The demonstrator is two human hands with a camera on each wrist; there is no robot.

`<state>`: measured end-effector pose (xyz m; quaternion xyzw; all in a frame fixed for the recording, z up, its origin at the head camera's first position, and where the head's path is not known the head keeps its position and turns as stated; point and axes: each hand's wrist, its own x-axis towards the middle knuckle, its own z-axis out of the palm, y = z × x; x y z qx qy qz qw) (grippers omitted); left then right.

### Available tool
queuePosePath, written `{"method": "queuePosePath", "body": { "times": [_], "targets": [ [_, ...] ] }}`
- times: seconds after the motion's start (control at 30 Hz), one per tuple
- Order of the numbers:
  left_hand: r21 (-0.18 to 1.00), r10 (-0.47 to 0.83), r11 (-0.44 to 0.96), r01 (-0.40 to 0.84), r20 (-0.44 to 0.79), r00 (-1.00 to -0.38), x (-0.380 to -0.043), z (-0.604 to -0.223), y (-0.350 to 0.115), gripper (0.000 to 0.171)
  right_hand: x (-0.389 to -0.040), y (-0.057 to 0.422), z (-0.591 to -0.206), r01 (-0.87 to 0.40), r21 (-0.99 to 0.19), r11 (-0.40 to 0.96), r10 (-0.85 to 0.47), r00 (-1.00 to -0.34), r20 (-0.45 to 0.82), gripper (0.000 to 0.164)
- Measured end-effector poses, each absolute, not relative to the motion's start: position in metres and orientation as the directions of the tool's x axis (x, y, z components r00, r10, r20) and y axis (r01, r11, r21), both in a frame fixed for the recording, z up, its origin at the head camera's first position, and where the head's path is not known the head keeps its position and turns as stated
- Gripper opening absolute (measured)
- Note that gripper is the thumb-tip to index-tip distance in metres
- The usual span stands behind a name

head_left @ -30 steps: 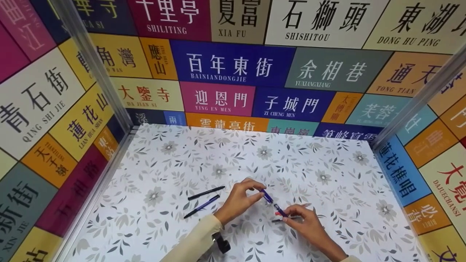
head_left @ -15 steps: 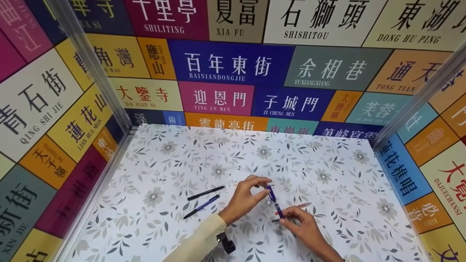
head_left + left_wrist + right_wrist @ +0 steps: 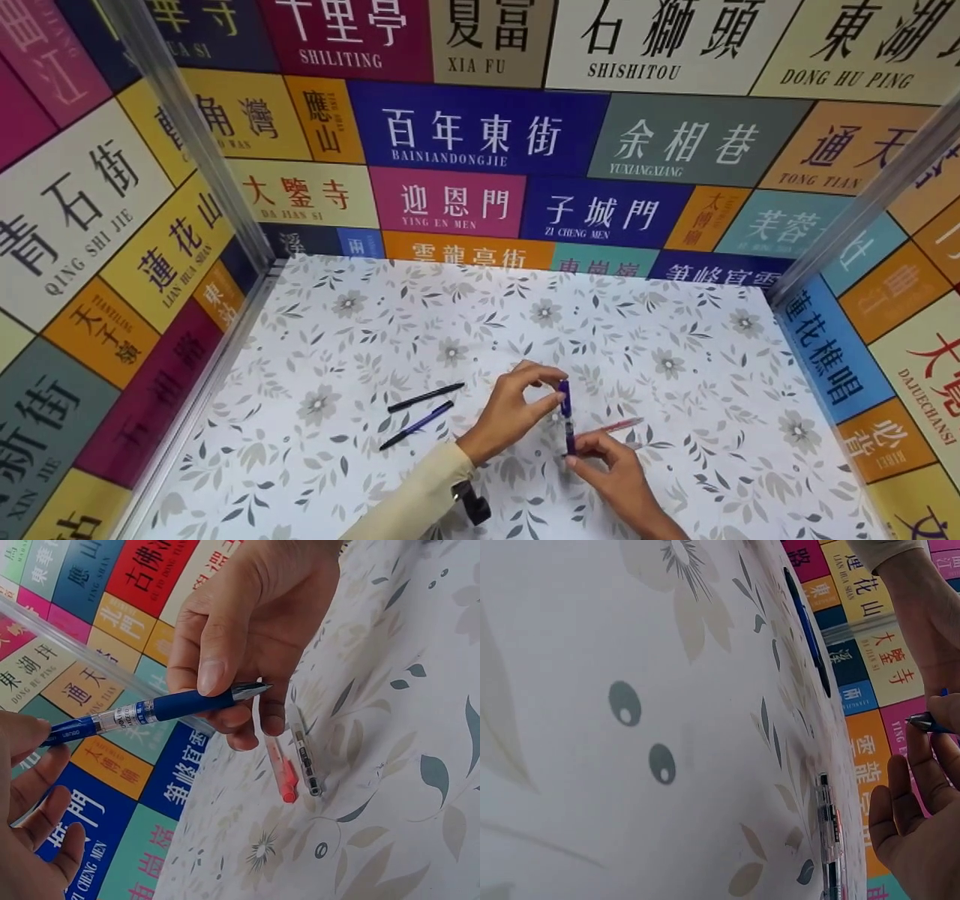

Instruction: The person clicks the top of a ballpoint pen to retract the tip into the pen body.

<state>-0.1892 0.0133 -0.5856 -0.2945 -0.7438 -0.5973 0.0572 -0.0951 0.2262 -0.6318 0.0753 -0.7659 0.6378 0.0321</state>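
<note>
A blue pen (image 3: 568,420) with a clear printed middle and a metal tip is held between both hands. Its back end is pinched by the left hand (image 3: 517,405), thumb against forefinger. Nearer the tip, the thumb and fingers of the right hand (image 3: 619,476) grip the barrel. The metal tip (image 3: 249,691) sticks out past the right thumb in the left wrist view. On the table behind the right hand lie a clear pen with red parts (image 3: 283,772) and a clear pen with black parts (image 3: 304,754), side by side.
To the left of the hands, a black pen (image 3: 426,397) and a blue-and-black pen (image 3: 417,425) lie slanted on the flower-patterned table cover (image 3: 360,487). Walls of coloured, lettered panels (image 3: 480,127) stand at the back and both sides. A dark band (image 3: 471,502) circles the left sleeve.
The pen has swung from a slant to nearly upright in the head view. The left hand has shifted a little to the right, while the right hand has moved slightly left and down.
</note>
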Motion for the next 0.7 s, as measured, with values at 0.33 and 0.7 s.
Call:
{"method": "queuePosePath", "body": {
  "times": [0.33,0.7],
  "targets": [
    [0.848,0.401,0.114,0.518,0.438,-0.805,-0.188,-0.588,0.013,0.031,-0.091,0.220,-0.633,-0.142,-0.978,0.154,-0.083,-0.988,0.131,0.016],
    [0.907,0.424,0.005,0.421,0.380,-0.822,-0.185,-0.592,0.015,0.034,-0.087,0.214,-0.630,-0.063,-0.990,0.124,-0.082,-0.995,0.053,0.017]
  ]
}}
